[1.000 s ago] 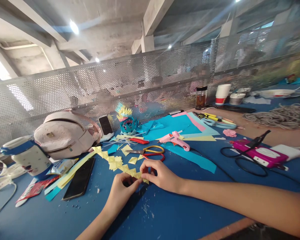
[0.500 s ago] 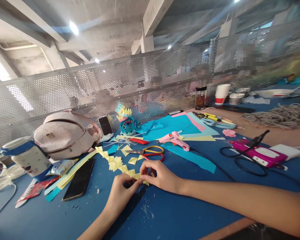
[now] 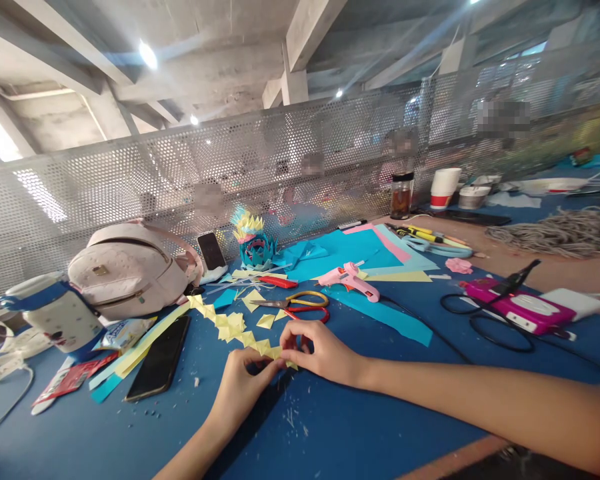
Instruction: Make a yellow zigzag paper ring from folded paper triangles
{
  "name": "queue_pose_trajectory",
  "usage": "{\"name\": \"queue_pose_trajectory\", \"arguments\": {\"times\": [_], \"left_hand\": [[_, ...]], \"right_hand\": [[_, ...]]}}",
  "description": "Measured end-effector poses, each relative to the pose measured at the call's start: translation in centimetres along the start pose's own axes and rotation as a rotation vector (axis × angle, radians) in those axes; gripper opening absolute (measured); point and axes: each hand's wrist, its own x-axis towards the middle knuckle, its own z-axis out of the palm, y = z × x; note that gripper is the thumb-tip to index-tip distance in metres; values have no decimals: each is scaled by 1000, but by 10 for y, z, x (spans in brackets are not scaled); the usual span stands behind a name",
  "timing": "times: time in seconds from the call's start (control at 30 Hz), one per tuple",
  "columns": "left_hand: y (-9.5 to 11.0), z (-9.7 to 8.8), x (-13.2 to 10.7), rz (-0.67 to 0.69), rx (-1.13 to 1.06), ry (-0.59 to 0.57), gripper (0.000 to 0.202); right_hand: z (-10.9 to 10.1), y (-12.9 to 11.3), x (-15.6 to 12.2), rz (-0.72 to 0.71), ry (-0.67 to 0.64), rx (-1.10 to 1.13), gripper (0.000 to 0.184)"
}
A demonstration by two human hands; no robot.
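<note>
A chain of folded yellow paper points (image 3: 229, 325) runs slantwise over the blue tabletop, its near end between my hands. My left hand (image 3: 247, 380) pinches the chain from the left, thumb and forefinger closed on it. My right hand (image 3: 320, 351) pinches the same near end, its fingertips meeting those of my left hand and partly hiding the paper. Just beyond lie small yellow paper pieces (image 3: 265, 321) and scissors (image 3: 305, 303) with red and yellow handles. Farther back rest a red cutter (image 3: 278, 283) and a pink glue gun (image 3: 353, 283).
A phone (image 3: 160, 360), paper strips, a patterned tumbler (image 3: 63, 323) and a pink backpack (image 3: 125, 270) stand to the left. Behind are a folded-paper ornament (image 3: 255, 243) and blue sheets (image 3: 340, 250). At right lie a magenta device (image 3: 520, 308) with a black cable and grey cord (image 3: 560, 232).
Both hands stay nearly still, pinching the yellow chain's near end. The chain's far end has shifted very slightly to the left.
</note>
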Motion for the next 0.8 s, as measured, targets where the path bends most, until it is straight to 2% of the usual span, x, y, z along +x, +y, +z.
{"name": "queue_pose_trajectory", "arguments": {"times": [0.8], "left_hand": [[2,-2,0,-32,-40,-49,35]], "right_hand": [[1,2,0,5,6,8,9]]}}
